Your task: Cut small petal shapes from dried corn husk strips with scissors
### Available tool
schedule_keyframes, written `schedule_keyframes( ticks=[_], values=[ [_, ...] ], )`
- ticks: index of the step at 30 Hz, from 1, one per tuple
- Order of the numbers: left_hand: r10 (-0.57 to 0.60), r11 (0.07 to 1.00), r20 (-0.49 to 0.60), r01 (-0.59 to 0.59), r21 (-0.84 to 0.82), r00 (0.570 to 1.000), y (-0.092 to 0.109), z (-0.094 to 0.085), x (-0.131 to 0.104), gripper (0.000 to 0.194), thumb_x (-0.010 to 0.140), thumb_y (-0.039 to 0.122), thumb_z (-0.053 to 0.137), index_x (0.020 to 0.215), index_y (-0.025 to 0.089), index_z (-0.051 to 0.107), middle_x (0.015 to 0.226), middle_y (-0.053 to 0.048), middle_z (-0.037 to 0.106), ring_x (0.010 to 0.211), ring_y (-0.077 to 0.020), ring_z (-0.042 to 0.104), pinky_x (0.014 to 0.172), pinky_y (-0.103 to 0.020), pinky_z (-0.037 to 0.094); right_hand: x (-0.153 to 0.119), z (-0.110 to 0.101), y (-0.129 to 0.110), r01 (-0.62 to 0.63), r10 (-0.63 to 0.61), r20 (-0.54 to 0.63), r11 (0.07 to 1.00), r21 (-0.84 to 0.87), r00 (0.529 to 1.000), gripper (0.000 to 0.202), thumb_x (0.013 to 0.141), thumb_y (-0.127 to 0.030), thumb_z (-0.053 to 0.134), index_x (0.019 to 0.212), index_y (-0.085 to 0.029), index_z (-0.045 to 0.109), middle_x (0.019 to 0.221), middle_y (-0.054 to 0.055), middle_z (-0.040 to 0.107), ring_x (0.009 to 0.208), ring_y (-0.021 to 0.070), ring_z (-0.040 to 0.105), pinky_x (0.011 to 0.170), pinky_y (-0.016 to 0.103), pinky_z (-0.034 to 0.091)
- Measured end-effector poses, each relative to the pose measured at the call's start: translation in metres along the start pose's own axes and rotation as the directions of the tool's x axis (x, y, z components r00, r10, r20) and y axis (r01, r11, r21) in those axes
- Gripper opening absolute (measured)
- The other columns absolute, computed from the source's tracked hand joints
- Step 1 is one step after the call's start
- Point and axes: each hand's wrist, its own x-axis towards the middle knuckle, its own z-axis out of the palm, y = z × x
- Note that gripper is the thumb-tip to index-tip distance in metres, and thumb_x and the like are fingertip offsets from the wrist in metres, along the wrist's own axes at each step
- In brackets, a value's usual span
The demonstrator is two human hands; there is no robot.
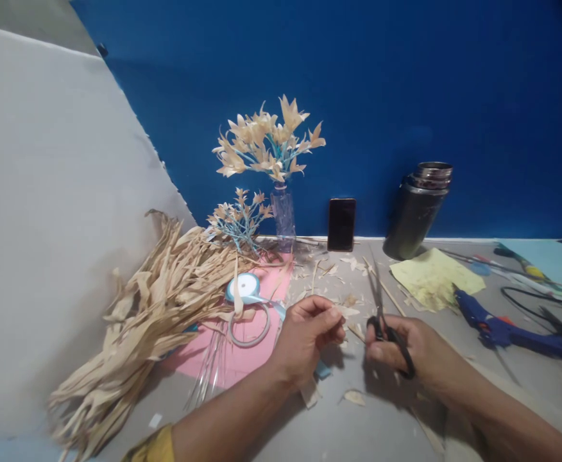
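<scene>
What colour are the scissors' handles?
The scissors' handles are black; the head view shows them best.

No lettering, label, brand, number or sign can be read. At three o'clock, any marking on the dark flask point(416, 215) is too faint to make out, and the phone point(341, 224) shows a dark screen with nothing legible. At seven o'clock, the pale hub of the tape roll point(245, 282) gives no readable print either.
</scene>
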Motion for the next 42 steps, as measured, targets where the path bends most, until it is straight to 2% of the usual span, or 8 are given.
schedule_keyframes(
  ticks=[4,9,18,26,31,35,38,42],
  values=[
    [-0.059,0.998,0.017,0.058,0.031,0.998,-0.013,0.002,-0.004,0.031,0.061,0.030,0.088,0.072,0.014,0.064,0.063,0.000,0.065,0.054,-0.0098,0.059,0.057,-0.021,0.045,-0.004,0.003,-0.004,0.076,-0.061,-0.173,0.994,0.084,0.983,0.039,0.067,-0.038,0.076,0.097,-0.018,0.063,0.074,0.000,0.064,0.064,0.0160,0.057,0.057,0.026,0.046],
    [-0.120,0.992,0.091,0.116,0.045,0.989,-0.022,0.005,-0.009,0.025,0.066,0.026,0.084,0.074,0.014,0.063,0.062,0.000,0.064,0.052,-0.0096,0.058,0.055,-0.021,0.044,-0.010,0.008,-0.009,0.131,-0.116,-0.219,0.990,0.058,0.969,0.022,0.071,-0.032,0.071,0.085,-0.019,0.062,0.067,-0.001,0.062,0.060,0.0152,0.055,0.053,0.025,0.045],
    [-0.248,0.967,0.225,0.253,0.007,0.942,-0.028,0.003,-0.008,0.024,0.069,0.029,0.081,0.076,0.014,0.063,0.055,-0.002,0.062,0.049,-0.0125,0.056,0.051,-0.024,0.048,-0.013,0.009,-0.010,0.161,-0.136,-0.191,0.979,0.125,0.972,0.019,0.067,-0.027,0.073,0.077,-0.021,0.058,0.063,-0.003,0.058,0.056,0.0136,0.051,0.051,0.024,0.041],
    [-0.186,0.978,0.166,0.199,-0.069,0.968,-0.024,0.007,-0.010,0.034,0.069,0.033,0.084,0.085,0.015,0.060,0.077,-0.002,0.066,0.057,-0.0097,0.058,0.053,-0.021,0.044,-0.009,0.015,-0.008,0.156,-0.107,-0.392,0.983,0.094,0.914,0.023,0.070,-0.035,0.073,0.080,-0.020,0.060,0.072,-0.001,0.061,0.066,0.0165,0.056,0.063,0.027,0.047],
    [-0.170,0.985,0.061,0.171,-0.014,0.984,-0.023,0.009,-0.011,0.029,0.066,0.025,0.082,0.076,0.016,0.057,0.063,0.001,0.061,0.055,-0.0086,0.054,0.054,-0.020,0.040,-0.010,0.025,-0.009,0.062,-0.023,-0.266,0.989,0.137,0.964,0.028,0.070,-0.041,0.072,0.082,-0.021,0.056,0.068,-0.001,0.062,0.063,0.0178,0.058,0.059,0.027,0.045],
    [-0.113,0.993,-0.007,0.113,0.025,0.994,-0.014,0.009,-0.008,0.019,0.065,0.022,0.074,0.069,0.017,0.056,0.061,0.000,0.061,0.054,-0.0102,0.053,0.056,-0.023,0.041,-0.007,0.018,-0.005,0.025,-0.024,-0.042,1.000,0.016,0.999,0.028,0.075,-0.045,0.069,0.074,-0.020,0.055,0.062,-0.003,0.054,0.058,0.0137,0.047,0.053,0.024,0.036],
    [-0.050,0.996,-0.025,0.051,0.067,0.998,-0.007,0.007,-0.005,0.017,0.062,0.021,0.070,0.066,0.017,0.053,0.062,-0.002,0.063,0.056,-0.0122,0.056,0.058,-0.025,0.041,-0.006,0.010,-0.003,0.041,-0.024,0.156,0.993,-0.108,0.987,0.035,0.081,-0.050,0.062,0.067,-0.018,0.057,0.063,0.001,0.057,0.061,0.0152,0.048,0.053,0.025,0.035],
    [0.017,0.989,-0.047,-0.009,0.151,0.999,-0.005,0.003,-0.002,0.016,0.061,0.021,0.067,0.063,0.018,0.051,0.057,-0.001,0.060,0.056,-0.0129,0.058,0.060,-0.025,0.041,-0.007,0.009,-0.005,-0.011,0.061,0.277,0.984,-0.178,0.959,0.041,0.083,-0.052,0.055,0.061,-0.017,0.057,0.060,0.004,0.062,0.056,0.0151,0.049,0.052,0.026,0.033]
  ],
)
